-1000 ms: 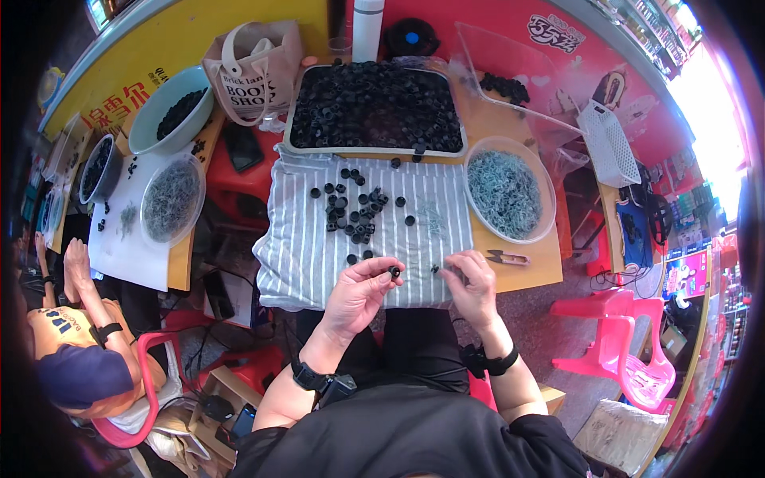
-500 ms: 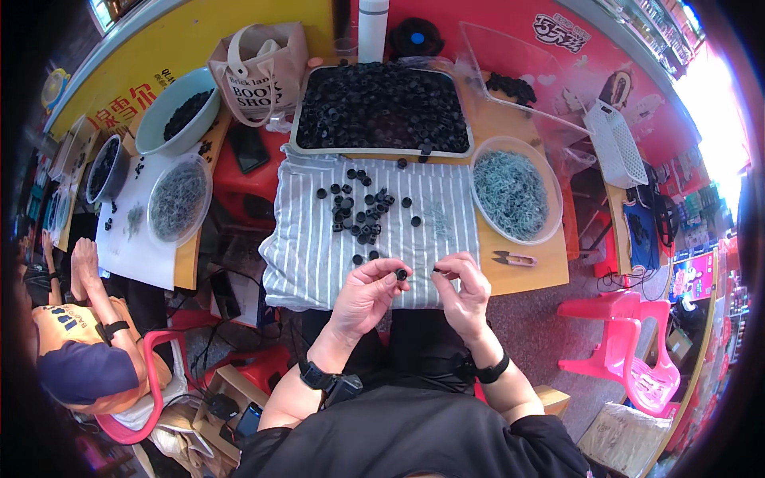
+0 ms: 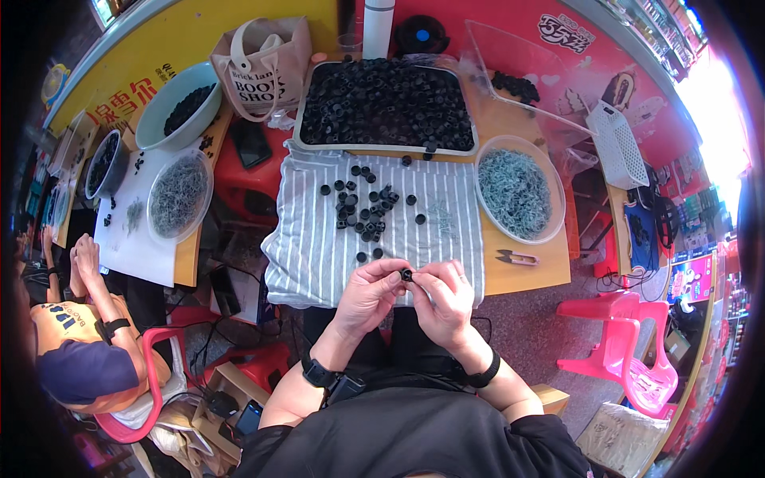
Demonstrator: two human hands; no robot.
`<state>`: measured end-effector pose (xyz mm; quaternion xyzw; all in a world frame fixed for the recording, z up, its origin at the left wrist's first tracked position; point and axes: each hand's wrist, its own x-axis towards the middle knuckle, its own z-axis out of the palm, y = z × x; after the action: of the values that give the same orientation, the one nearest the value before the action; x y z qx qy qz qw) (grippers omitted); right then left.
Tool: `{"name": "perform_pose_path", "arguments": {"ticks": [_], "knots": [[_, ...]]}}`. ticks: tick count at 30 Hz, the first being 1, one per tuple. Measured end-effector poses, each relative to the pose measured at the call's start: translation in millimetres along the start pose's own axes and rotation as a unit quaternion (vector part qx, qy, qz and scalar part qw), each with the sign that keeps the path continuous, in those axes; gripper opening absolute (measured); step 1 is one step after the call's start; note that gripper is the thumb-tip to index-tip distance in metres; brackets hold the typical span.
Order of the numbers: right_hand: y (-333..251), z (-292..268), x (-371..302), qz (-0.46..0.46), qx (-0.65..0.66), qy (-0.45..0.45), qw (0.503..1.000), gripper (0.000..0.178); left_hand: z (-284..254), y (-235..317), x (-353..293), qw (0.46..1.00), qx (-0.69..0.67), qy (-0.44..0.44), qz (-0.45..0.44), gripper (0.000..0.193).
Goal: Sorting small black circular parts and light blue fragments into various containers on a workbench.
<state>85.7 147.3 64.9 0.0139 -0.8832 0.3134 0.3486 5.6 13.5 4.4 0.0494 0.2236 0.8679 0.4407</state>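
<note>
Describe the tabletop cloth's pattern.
The cloth is grey with white stripes, clearest in the head view.

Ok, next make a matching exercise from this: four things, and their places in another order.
1. small black part
2. snips
3. tote bag
4. striped cloth

A. left of the tray
B. under scattered black pieces
C. between left hand and right hand
D. on bare wood, right of the striped cloth

Pairs: 1-C; 2-D; 3-A; 4-B

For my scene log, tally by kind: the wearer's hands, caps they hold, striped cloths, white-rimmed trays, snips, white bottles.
Hands: 2
Held cap: 1
Cloth: 1
Tray: 1
Snips: 1
Bottle: 1
Total: 7
</note>
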Motion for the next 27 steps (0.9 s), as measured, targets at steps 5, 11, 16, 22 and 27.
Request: {"name": "perform_pose_path", "arguments": {"ticks": [5, 11, 16, 22, 27], "knots": [[-0.1, 1.1, -0.5, -0.003, 0.002, 0.003, 1.000, 0.023, 1.6, 0.6, -0.5, 1.000, -0.001, 0.000, 0.003, 0.023], [-1.1, 1.6, -0.5, 0.002, 0.003, 0.005, 1.000, 0.022, 0.1, -0.2, -0.5, 1.000, 0.000, 0.002, 0.001, 0.023], [0.8, 4.0, -1.7, 0.003, 0.020, 0.024, 1.000, 0.025, -0.3, 0.0, -0.7, 1.000, 0.003, 0.001, 0.006, 0.022], [0.2, 2.9, -3.2, -0.022, 0.010, 0.019, 1.000, 0.025, -0.4, -1.0, -0.7, 1.000, -0.004, -0.006, 0.005, 0.022], [-0.8, 1.6, -3.3, -0.029, 0.005, 0.032, 0.999, 0.025, -0.7, -2.9, -0.3, 1.000, -0.010, 0.009, 0.011, 0.021]]}}
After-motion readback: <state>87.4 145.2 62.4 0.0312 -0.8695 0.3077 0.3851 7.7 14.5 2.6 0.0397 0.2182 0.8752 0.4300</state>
